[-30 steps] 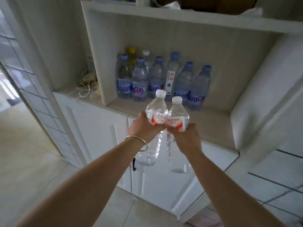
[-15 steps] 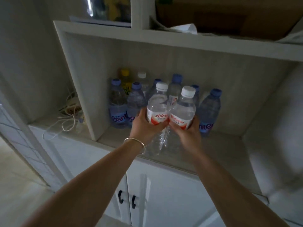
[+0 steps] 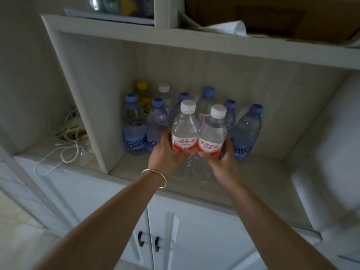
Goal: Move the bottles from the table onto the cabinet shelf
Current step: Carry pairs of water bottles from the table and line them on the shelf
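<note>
My left hand (image 3: 165, 155) grips a clear water bottle with a white cap and red label (image 3: 184, 129). My right hand (image 3: 221, 160) grips a second bottle of the same kind (image 3: 212, 133), side by side with the first. Both bottles stand upright over the front of the cabinet shelf (image 3: 259, 174); I cannot tell whether their bases touch it. Behind them stands a cluster of several blue-capped bottles (image 3: 134, 129), along with a yellow-capped bottle (image 3: 143, 94) and a white-capped one (image 3: 164, 90).
A vertical divider panel (image 3: 85, 114) bounds the shelf on the left; beyond it lie white cables and a charger (image 3: 68, 141). The upper shelf holds a cardboard box (image 3: 272, 16) and papers. Cabinet doors with black handles (image 3: 148, 241) are below. The shelf's right side is bare.
Both hands have carried the two bottles forward from in front of the cabinet doors to over the shelf front, right before the standing bottles. The camera has come closer.
</note>
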